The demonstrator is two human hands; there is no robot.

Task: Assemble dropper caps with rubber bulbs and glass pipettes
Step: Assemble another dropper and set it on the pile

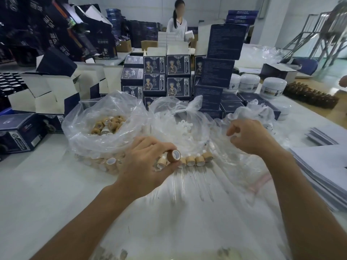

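Note:
My left hand (144,166) pinches a tan wood-look dropper cap (173,155) with a white inner ring, its opening facing me. More caps lie under that hand. A row of assembled caps with glass pipettes (195,160) lies on clear plastic just right of it. My right hand (247,136) hovers over a clear bag at the right with curled fingers; whether it holds a white rubber bulb I cannot tell. A clear bag of loose tan caps (107,125) stands at the left, and a bag of white rubber bulbs (185,126) at the centre.
Dark blue product boxes (165,77) are stacked behind the bags, open cartons (47,94) at the left. White jars (272,87) and brown bottles (309,96) stand at the back right. A paper stack (323,177) lies at the right. A person (178,23) stands far behind.

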